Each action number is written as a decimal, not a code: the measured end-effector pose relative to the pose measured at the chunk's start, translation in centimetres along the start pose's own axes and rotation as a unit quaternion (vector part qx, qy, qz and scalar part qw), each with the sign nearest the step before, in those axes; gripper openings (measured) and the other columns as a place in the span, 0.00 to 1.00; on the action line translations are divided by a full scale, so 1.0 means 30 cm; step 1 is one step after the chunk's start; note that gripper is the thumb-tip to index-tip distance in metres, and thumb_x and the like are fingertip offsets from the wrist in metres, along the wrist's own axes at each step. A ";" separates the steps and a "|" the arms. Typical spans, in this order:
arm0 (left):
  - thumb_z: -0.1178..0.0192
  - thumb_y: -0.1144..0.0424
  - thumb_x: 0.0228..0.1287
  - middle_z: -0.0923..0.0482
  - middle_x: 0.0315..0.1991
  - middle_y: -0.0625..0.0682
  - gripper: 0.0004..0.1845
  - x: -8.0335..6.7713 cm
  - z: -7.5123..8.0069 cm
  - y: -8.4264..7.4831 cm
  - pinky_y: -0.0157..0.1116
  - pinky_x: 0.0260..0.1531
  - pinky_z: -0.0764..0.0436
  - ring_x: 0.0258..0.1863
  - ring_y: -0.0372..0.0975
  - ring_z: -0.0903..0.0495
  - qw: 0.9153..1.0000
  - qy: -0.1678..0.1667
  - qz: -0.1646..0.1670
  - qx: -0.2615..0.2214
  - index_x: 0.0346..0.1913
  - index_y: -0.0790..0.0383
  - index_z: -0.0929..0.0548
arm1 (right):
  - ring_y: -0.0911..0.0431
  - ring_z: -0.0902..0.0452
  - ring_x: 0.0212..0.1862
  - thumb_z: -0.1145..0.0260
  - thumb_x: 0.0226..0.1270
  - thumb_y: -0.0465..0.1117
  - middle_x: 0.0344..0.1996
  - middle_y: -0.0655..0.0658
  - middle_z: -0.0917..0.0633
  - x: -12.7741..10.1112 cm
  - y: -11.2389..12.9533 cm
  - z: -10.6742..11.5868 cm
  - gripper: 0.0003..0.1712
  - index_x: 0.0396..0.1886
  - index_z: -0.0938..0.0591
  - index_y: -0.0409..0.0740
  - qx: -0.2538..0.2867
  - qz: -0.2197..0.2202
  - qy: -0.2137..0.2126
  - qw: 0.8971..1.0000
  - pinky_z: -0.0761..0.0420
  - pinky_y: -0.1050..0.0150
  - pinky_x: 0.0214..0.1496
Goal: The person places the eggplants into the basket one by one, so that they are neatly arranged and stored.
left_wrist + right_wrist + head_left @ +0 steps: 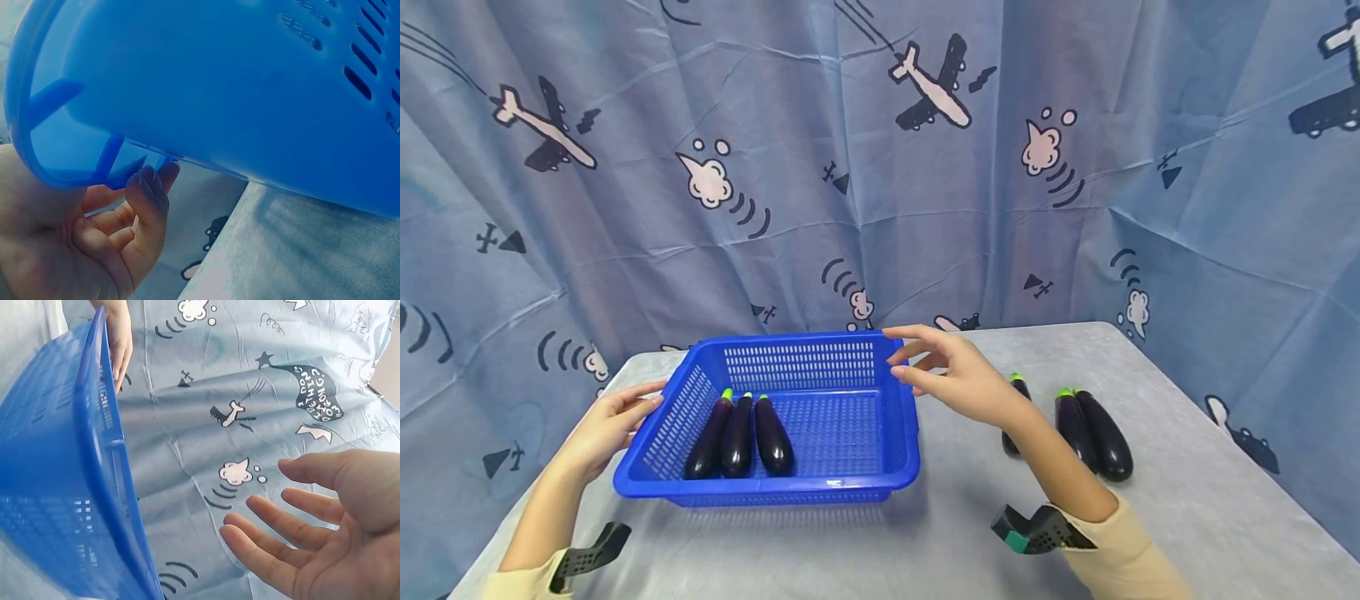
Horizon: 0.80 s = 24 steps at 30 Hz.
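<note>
A blue plastic basket [767, 486] with slotted walls stands on the table. Three dark purple eggplants [771, 437] with green stem ends lie side by side in its left half. At the left rim is my left hand [604, 431], its loosely bent fingers right at the outer edge. The left wrist view shows these fingertips [150, 181] close beneath the rim. My right hand [955, 371] hovers by the basket's right rim, fingers spread and holding nothing. In the right wrist view, a gap separates the right hand [306, 531] from the basket [44, 444].
On the grey table [970, 517], right of the basket, lie two eggplants [1093, 433] together and another eggplant [1011, 442], partly hidden by my right forearm. A blue curtain [790, 167] printed with airplanes hangs behind and around the table.
</note>
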<state>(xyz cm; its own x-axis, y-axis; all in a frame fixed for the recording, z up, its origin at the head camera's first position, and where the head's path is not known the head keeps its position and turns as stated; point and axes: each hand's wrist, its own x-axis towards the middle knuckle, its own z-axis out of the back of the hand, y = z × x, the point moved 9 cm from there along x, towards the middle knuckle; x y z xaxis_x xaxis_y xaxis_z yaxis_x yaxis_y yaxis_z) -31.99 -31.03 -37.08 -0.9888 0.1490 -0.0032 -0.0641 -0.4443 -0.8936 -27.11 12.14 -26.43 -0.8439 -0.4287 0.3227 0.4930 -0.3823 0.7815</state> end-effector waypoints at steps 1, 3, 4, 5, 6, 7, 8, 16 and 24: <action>0.52 0.59 0.86 0.16 0.41 0.41 0.31 -0.001 0.000 0.000 0.34 0.39 0.11 0.37 0.32 0.15 1.000 0.000 0.000 0.000 0.77 0.80 0.41 | 0.42 0.12 0.48 0.33 0.78 0.36 0.53 0.34 0.12 -0.006 -0.004 0.009 0.27 0.73 0.24 0.37 -0.004 0.001 -0.003 1.000 0.09 0.51 0.47; 0.52 0.59 0.86 0.16 0.41 0.42 0.31 -0.001 0.000 0.001 0.34 0.39 0.11 0.37 0.32 0.15 1.000 -0.001 0.000 0.001 0.77 0.80 0.41 | 0.42 0.12 0.48 0.33 0.78 0.36 0.53 0.33 0.12 -0.017 -0.015 0.027 0.27 0.73 0.24 0.37 -0.011 -0.001 -0.009 1.000 0.09 0.52 0.47; 0.52 0.59 0.86 0.16 0.41 0.42 0.31 -0.001 0.000 0.002 0.35 0.39 0.11 0.37 0.32 0.15 1.000 -0.001 0.000 0.000 0.77 0.80 0.41 | 0.42 0.12 0.48 0.34 0.78 0.36 0.53 0.33 0.13 -0.023 -0.021 0.037 0.27 0.73 0.24 0.37 -0.013 -0.003 -0.012 1.000 0.10 0.52 0.47; 0.52 0.59 0.86 0.16 0.41 0.42 0.31 -0.001 0.000 0.002 0.35 0.39 0.11 0.37 0.32 0.15 1.000 -0.001 0.000 0.001 0.77 0.80 0.41 | 0.44 0.12 0.48 0.34 0.78 0.36 0.54 0.33 0.13 -0.028 -0.026 0.047 0.27 0.73 0.24 0.37 -0.017 -0.006 -0.016 1.000 0.10 0.54 0.46; 0.52 0.59 0.86 0.16 0.41 0.42 0.31 -0.001 0.000 0.002 0.35 0.39 0.11 0.37 0.32 0.15 1.000 -0.001 -0.001 0.001 0.77 0.80 0.41 | 0.45 0.12 0.47 0.34 0.78 0.36 0.54 0.33 0.13 -0.033 -0.030 0.058 0.27 0.73 0.24 0.37 -0.019 -0.008 -0.020 1.000 0.10 0.55 0.46; 0.52 0.59 0.86 0.16 0.41 0.42 0.31 0.000 -0.001 0.002 0.35 0.39 0.11 0.37 0.32 0.15 1.000 -0.001 -0.001 0.000 0.77 0.80 0.41 | 0.46 0.11 0.47 0.34 0.78 0.36 0.54 0.33 0.13 -0.038 -0.034 0.068 0.27 0.73 0.25 0.37 -0.018 -0.010 -0.025 0.999 0.10 0.56 0.46; 0.52 0.59 0.86 0.16 0.41 0.42 0.31 0.000 -0.001 0.002 0.35 0.39 0.11 0.37 0.32 0.15 1.000 -0.001 -0.001 -0.001 0.77 0.80 0.41 | 0.46 0.12 0.47 0.34 0.78 0.36 0.55 0.33 0.13 -0.043 -0.038 0.079 0.28 0.74 0.25 0.37 -0.018 -0.011 -0.028 0.999 0.09 0.56 0.45; 0.53 0.59 0.87 0.16 0.41 0.42 0.31 0.003 0.001 0.005 0.35 0.38 0.11 0.37 0.32 0.15 1.000 0.002 -0.004 -0.004 0.77 0.81 0.42 | 0.42 0.13 0.51 0.36 0.79 0.35 0.57 0.30 0.15 -0.087 -0.085 0.171 0.29 0.76 0.28 0.35 -0.021 -0.027 -0.047 0.998 0.10 0.58 0.47; 0.53 0.60 0.87 0.16 0.42 0.43 0.31 0.004 0.002 0.005 0.34 0.38 0.11 0.36 0.31 0.15 1.000 -0.003 0.000 0.003 0.77 0.80 0.42 | 0.42 0.13 0.52 0.37 0.81 0.38 0.59 0.29 0.16 -0.124 -0.148 0.248 0.30 0.77 0.29 0.36 -0.040 -0.062 -0.069 0.995 0.10 0.58 0.48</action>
<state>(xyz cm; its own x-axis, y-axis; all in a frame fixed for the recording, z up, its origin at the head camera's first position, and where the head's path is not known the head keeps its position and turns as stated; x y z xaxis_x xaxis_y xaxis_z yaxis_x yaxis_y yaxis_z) -32.14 -31.12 -37.21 -0.9896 0.1435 -0.0013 -0.0641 -0.4500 -0.8907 -27.75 21.53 -27.12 -0.9177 -0.2594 0.3008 0.3936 -0.4922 0.7764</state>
